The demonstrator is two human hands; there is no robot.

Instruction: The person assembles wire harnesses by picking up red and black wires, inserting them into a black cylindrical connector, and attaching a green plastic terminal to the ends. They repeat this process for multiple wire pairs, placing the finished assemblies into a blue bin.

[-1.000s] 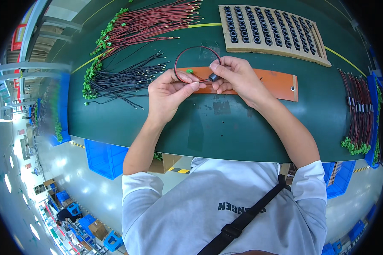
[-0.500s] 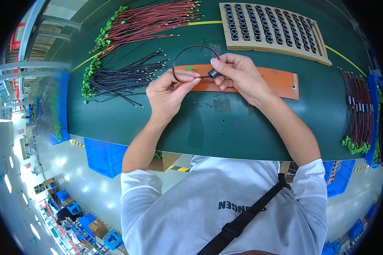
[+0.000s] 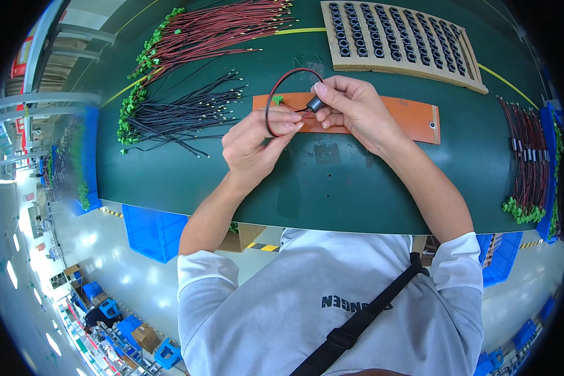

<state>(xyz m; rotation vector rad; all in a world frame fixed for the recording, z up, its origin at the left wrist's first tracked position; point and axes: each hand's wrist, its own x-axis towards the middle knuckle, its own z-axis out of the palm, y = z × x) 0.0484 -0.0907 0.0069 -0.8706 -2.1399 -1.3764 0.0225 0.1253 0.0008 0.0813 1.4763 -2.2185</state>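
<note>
Between the thumb and fingers of my right hand (image 3: pixel 360 111) is a black cylindrical ferrite core (image 3: pixel 315 104). Red and black wires (image 3: pixel 286 75) pass through it and arch over in a loop toward the left. My left hand (image 3: pixel 255 143) pinches these wires just left of the core, with its fingertips close to those of the right. A small green connector (image 3: pixel 277 99) shows behind the loop, above the orange board (image 3: pixel 410 119) that lies under both hands. The wire ends inside the left fingers are hidden.
Red wires (image 3: pixel 225 28) and black wires (image 3: pixel 182 106), all with green connectors, lie at the left. A cardboard tray (image 3: pixel 391 62) of black cores stands at the far right. Finished-looking wire bundles (image 3: pixel 529 150) lie at the right edge beside a blue bin wall (image 3: pixel 549 182).
My left hand has turned and shifted slightly, and the wire loop has swung lower and closer over its fingers. The core now tilts up more, and the green connector shows more clearly.
</note>
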